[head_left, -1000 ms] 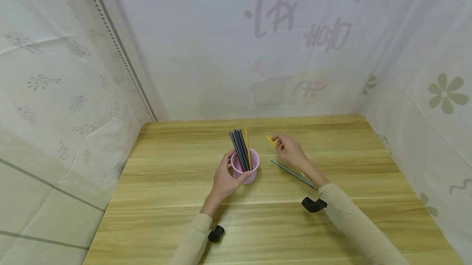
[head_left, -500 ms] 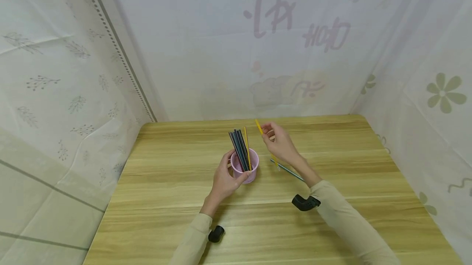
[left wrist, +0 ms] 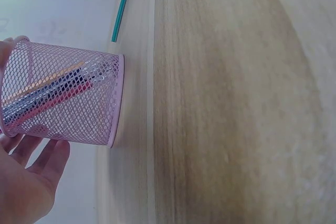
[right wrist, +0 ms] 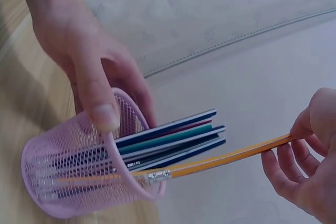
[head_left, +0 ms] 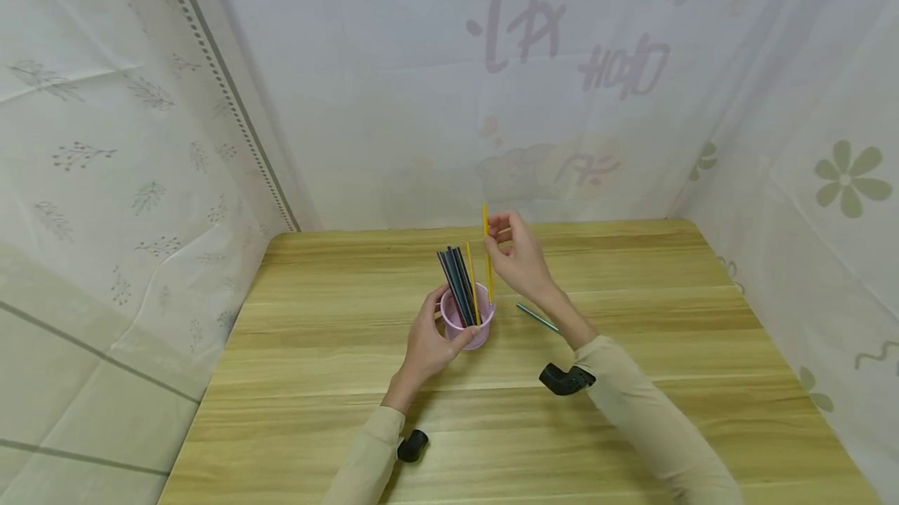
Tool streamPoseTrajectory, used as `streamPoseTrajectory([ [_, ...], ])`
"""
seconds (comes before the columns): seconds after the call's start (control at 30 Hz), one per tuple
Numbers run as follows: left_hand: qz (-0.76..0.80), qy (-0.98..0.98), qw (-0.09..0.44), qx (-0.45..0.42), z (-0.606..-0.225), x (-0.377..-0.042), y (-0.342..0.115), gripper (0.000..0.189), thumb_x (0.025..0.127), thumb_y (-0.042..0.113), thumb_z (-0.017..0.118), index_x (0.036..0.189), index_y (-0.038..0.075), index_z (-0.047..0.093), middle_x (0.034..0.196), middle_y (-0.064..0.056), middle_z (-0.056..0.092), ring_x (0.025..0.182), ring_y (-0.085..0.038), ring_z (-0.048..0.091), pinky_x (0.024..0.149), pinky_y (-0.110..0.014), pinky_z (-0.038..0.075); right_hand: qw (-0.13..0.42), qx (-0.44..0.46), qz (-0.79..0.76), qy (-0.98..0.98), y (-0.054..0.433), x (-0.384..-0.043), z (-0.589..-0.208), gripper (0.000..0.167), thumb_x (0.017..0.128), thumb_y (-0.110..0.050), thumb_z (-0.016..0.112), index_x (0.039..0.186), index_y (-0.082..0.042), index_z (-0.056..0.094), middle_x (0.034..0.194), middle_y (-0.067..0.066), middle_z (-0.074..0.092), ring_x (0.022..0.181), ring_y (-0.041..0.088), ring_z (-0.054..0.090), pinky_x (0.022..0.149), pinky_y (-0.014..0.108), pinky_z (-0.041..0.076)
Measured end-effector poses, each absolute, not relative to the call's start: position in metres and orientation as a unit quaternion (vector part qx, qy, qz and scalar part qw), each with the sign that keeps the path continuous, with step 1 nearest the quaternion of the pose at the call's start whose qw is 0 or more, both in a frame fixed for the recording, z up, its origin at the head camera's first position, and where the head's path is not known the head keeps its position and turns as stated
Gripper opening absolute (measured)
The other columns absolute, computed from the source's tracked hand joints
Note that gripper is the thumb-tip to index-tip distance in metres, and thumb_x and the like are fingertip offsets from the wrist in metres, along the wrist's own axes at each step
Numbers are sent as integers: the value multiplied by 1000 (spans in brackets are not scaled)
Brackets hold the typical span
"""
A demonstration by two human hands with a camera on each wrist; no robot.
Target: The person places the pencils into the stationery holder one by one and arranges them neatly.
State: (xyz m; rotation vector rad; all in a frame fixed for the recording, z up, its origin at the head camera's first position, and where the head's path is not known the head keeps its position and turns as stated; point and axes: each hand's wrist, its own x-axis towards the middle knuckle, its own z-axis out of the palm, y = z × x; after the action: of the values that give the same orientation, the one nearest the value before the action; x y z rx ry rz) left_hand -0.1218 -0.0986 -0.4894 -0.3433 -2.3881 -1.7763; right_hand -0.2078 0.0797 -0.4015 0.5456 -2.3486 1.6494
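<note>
A pink mesh pencil cup (head_left: 477, 337) stands on the table, held by my left hand (head_left: 427, 345), with the thumb at its near rim and fingers round its side. Several dark pencils (head_left: 455, 282) and one yellow pencil (head_left: 472, 279) lean in it. My right hand (head_left: 521, 259) pinches another yellow pencil (right wrist: 226, 161) near its upper end. Its lower end, with a metal ferrule (right wrist: 159, 176), is at the cup's rim; in the right wrist view it overlaps the opening. Through the mesh the left wrist view shows a red pencil (left wrist: 63, 98) among others.
A green pencil (head_left: 538, 318) lies on the wooden table (head_left: 316, 349) right of the cup, partly hidden behind my right forearm. Patterned cloth (head_left: 393, 99) hangs behind the table and along both sides.
My right hand has moved left and up, turning the yellow pencil from slanted to nearly upright and bringing its lower end to the cup. My left hand and the cup have stayed in place.
</note>
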Motion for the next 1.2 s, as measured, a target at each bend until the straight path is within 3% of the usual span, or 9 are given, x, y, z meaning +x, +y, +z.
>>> streamPoseTrajectory([
  [0.33, -593, -795, 66, -107, -487, -121, -98, 83, 79, 8, 85, 148, -6, 41, 138, -27, 55, 122, -46, 55, 102, -57, 54, 101, 191, 555, -803, 64, -209, -411, 26, 92, 10, 61, 117, 11, 54, 101, 26, 62, 89, 38, 65, 64, 14, 53],
  [0.57, -601, -789, 62, -107, -490, -122, -98, 83, 79, 7, 85, 149, -4, 41, 139, -26, 54, 122, -48, 54, 102, -60, 53, 89, 205, 553, -803, 64, -211, -433, 25, 89, 7, 64, 113, 4, 58, 97, 20, 64, 84, 30, 66, 66, 25, 60],
  [0.8, -600, -789, 67, -110, -496, -124, -98, 84, 79, 7, 85, 150, -3, 40, 141, -27, 53, 123, -47, 54, 102, -59, 54, 69, 204, 544, -811, 63, -208, -447, 27, 87, 8, 65, 114, 6, 58, 95, 19, 66, 82, 28, 66, 64, 22, 59],
  [1.1, -584, -802, 71, -102, -531, -138, -100, 87, 78, 16, 87, 151, 13, 41, 142, -13, 55, 123, -33, 56, 102, -49, 56, 57, 197, 525, -826, 68, -201, -460, 24, 87, 8, 64, 110, 4, 60, 93, 17, 67, 81, 26, 66, 71, 33, 62],
  [1.2, -584, -802, 70, -104, -533, -138, -102, 87, 79, 21, 88, 152, 18, 41, 143, -9, 55, 124, -30, 56, 103, -46, 56, 54, 193, 524, -828, 72, -200, -460, 22, 88, 7, 63, 110, 4, 60, 95, 17, 67, 82, 26, 66, 73, 32, 62],
])
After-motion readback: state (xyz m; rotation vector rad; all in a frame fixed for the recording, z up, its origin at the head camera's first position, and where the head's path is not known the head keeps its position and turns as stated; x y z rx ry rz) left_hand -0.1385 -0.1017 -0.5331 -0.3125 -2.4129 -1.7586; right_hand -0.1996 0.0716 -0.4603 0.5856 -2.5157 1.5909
